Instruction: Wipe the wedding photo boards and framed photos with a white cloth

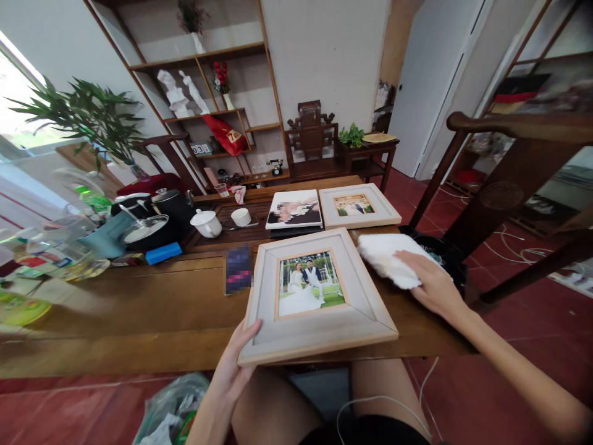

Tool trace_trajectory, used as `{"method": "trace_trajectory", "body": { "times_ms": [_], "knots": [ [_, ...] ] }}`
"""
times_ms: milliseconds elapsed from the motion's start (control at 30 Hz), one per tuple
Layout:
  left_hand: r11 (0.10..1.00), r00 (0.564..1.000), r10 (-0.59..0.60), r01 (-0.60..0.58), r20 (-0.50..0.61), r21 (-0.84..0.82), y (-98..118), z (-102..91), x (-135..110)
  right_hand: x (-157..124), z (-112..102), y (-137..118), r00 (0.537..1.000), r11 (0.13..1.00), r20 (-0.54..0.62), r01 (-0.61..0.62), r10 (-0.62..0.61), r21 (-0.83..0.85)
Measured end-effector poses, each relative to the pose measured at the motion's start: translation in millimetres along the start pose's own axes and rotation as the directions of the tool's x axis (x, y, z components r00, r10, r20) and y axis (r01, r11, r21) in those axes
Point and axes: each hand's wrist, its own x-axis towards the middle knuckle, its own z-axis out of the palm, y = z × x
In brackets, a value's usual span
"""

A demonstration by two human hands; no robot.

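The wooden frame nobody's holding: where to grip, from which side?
Probably the right border of the far frame, approached from the right. That edge is straight, thick and looks unobstructed, whereas its left border sits close beside the photo panel, and the held frame and white cloth crowd the near side.

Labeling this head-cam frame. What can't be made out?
All in the head view:
1. Left hand: fingers beneath the framed photo, hidden by it.
2. White cloth: underside hidden by its top and the right hand.
3. Plastic bag on the floor: cut off by the bottom edge.
4. Dark item left of the framed photo: masked by pixelation.
5. Shelf items, far right: blurred.
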Motion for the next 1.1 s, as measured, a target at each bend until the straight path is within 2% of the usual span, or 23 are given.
{"method": "trace_trajectory", "body": {
  "times_ms": [33,100,133,167,233,267,300,367,433,700,800,933,1000,1100],
  "knots": [
    [1.000,1.000,-0.003,0.003,0.024,0.012,-3,-0.2,0,3,-5,2,0.989,0.991,-0.061,-0.135,0.134,0.001],
    [0.999,0.997,-0.020,0.017,0.076,0.040,-9,0.6,2,7,-16,2,0.910,0.926,-0.183,-0.378,0.373,0.006],
    [0.998,0.995,-0.027,0.022,0.101,0.052,-12,1.8,3,7,-21,0,0.877,0.900,-0.222,-0.436,0.426,0.007],
    [0.998,0.991,-0.031,0.024,0.127,0.062,-15,3.6,4,7,-25,-5,0.875,0.902,-0.240,-0.432,0.421,0.008],
    [0.997,0.984,-0.033,0.019,0.177,0.077,-20,8.6,7,5,-28,-18,0.942,0.966,-0.218,-0.256,0.253,0.016],
    [0.996,0.980,-0.034,0.018,0.197,0.083,-23,11.6,8,3,-27,-25,0.975,0.993,-0.188,-0.118,0.121,0.026],
    [0.995,0.976,-0.039,0.019,0.216,0.093,-25,14.7,10,2,-25,-32,0.988,0.999,-0.152,0.022,-0.016,0.040],
    [0.993,0.969,-0.050,0.022,0.244,0.116,-28,20.5,12,-1,-17,-44,0.971,0.972,-0.094,0.228,-0.222,0.055],
    [0.991,0.962,-0.055,0.019,0.267,0.135,-30,25.3,13,-2,-8,-49,0.949,0.949,-0.050,0.312,-0.310,0.038],
    [0.971,0.943,-0.055,-0.027,0.329,0.240,-31,32.8,19,1,11,-43,0.926,0.926,0.016,0.377,-0.377,0.006],
    [0.928,0.931,-0.023,-0.115,0.363,0.353,-27,30.6,23,2,14,-42,0.930,0.930,0.024,0.367,-0.367,0.020],
    [0.784,0.877,0.119,-0.370,0.465,0.498,-19,25.8,31,2,16,-43,0.939,0.939,0.023,0.342,-0.343,0.041],
    [0.670,0.864,0.229,-0.474,0.448,0.571,-18,23.2,35,2,16,-43,0.942,0.941,0.026,0.335,-0.336,0.044],
    [0.491,0.827,0.357,-0.562,0.435,0.666,-19,21.6,40,2,17,-43,0.937,0.938,0.047,0.343,-0.345,0.040]
  ]
}}
